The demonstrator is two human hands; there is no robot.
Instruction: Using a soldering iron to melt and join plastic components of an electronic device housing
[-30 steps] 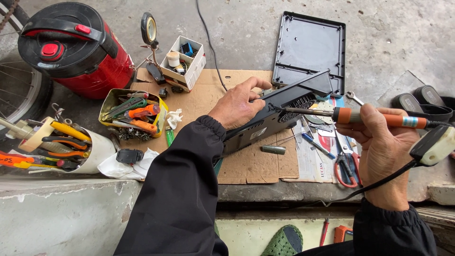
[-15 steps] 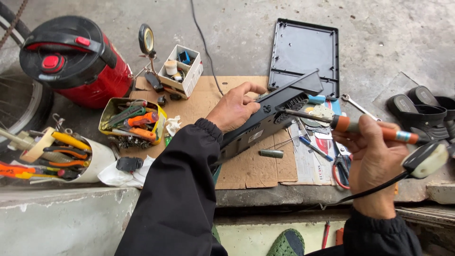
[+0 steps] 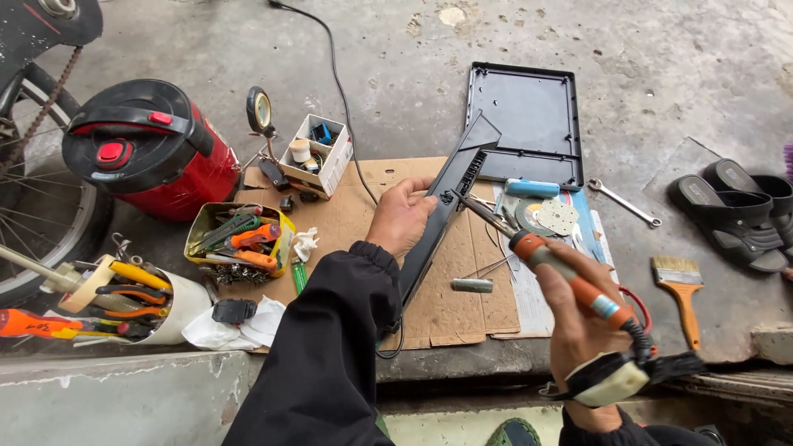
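My left hand [image 3: 402,216] grips the edge of a long black plastic housing [image 3: 446,202], tilted up on its side over a sheet of cardboard [image 3: 462,306]. My right hand [image 3: 582,318] holds an orange-handled soldering iron [image 3: 562,268]; its metal tip [image 3: 467,202] points at the housing near my left thumb. A black cord with a pale plug [image 3: 615,380] hangs at my right wrist. A small grey cylinder [image 3: 472,285] lies on the cardboard below the housing.
A flat black cover panel [image 3: 524,124] lies behind. Left: a red and black appliance [image 3: 153,149], a small white parts box [image 3: 318,153], a tin of tools [image 3: 239,235], a white tub of pliers [image 3: 132,301], a bicycle wheel [image 3: 33,223]. Right: wrench [image 3: 624,202], paintbrush [image 3: 681,289], sandals [image 3: 735,211].
The housing has been tipped from lying flatter to standing steeply on its edge. My right hand has swung the iron down and in, its tip now angled up toward the housing.
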